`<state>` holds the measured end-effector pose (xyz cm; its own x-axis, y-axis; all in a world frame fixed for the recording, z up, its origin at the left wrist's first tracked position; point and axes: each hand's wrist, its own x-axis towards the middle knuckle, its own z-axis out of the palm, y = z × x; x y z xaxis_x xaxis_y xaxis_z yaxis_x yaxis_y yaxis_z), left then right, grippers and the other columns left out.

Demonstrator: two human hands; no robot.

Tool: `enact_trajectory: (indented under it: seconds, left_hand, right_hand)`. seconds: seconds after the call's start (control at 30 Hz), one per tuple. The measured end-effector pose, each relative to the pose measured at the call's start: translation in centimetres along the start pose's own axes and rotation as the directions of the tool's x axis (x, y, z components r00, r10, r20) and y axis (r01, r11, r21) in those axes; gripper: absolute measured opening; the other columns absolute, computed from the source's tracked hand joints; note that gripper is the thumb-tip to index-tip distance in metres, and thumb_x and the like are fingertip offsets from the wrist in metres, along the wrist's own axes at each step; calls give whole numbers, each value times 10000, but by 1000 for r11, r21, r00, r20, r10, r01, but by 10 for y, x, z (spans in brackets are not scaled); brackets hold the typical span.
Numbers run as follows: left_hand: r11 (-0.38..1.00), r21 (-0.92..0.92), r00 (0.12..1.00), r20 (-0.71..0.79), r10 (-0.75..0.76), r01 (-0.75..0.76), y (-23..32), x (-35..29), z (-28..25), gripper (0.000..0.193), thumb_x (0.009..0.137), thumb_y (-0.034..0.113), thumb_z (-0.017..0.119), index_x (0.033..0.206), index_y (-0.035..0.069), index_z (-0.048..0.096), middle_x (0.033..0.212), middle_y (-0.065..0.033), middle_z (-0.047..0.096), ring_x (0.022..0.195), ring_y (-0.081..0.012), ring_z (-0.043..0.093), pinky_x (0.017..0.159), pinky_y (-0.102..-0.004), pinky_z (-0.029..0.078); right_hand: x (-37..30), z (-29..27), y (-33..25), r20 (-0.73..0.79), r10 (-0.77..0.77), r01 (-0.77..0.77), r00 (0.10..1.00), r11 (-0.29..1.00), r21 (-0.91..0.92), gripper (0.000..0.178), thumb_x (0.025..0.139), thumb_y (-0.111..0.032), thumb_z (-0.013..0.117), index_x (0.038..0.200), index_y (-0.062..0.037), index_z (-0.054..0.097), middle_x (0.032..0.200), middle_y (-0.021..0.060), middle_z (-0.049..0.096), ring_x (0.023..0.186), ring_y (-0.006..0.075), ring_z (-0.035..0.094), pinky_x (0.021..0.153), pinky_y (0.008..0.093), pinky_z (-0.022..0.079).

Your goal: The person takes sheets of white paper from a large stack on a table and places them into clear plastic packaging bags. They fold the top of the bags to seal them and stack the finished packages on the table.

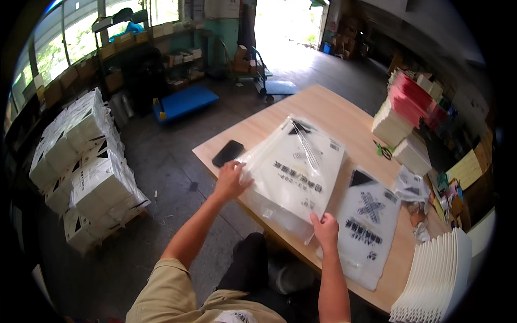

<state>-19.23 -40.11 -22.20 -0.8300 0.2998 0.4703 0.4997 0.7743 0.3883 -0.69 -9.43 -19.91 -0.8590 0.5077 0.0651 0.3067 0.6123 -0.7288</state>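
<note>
A thick white stack in a clear plastic bag, printed in black, lies in front of me on the wooden table. My left hand grips the bag's film along its left side. At the bag's near right corner, my right hand pinches the edge between thumb and fingers. The film is loose and wrinkled, with bright reflections on top. Just right of the stack lies a flat, printed plastic bag of the same design. A black phone rests near the table's left edge, beyond my left hand.
Green-handled scissors lie by a white stack on the right. Red and cream stacks stand behind them. White sheets fan out at the near right corner. Wrapped packages are piled on the floor at left, near a blue platform cart.
</note>
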Motion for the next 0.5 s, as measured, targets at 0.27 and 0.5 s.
enact_trajectory:
  seconds: [0.27, 0.5]
  left_hand:
    - [996, -72, 999, 3, -43, 43, -2, 14, 35, 862, 866, 597, 661, 1383, -67, 479, 1382, -283, 503, 1296, -388, 488, 1115, -454, 374]
    - [994, -110, 994, -113, -6, -6, -18, 44, 60, 774, 895, 559, 629, 1354, -54, 511, 1326, -253, 558, 1251, -379, 525, 1050, -455, 415]
  right_hand:
    - [16, 37, 6, 102, -51, 56, 993, 998, -39, 508, 843, -423, 717, 1017, 50, 648, 998, 256, 710, 975, 418, 679, 863, 474, 525]
    - [23, 51, 1, 30, -74, 76, 997, 994, -72, 463, 811, -384, 776, 985, 32, 671, 900, 215, 725, 871, 351, 713, 781, 423, 542]
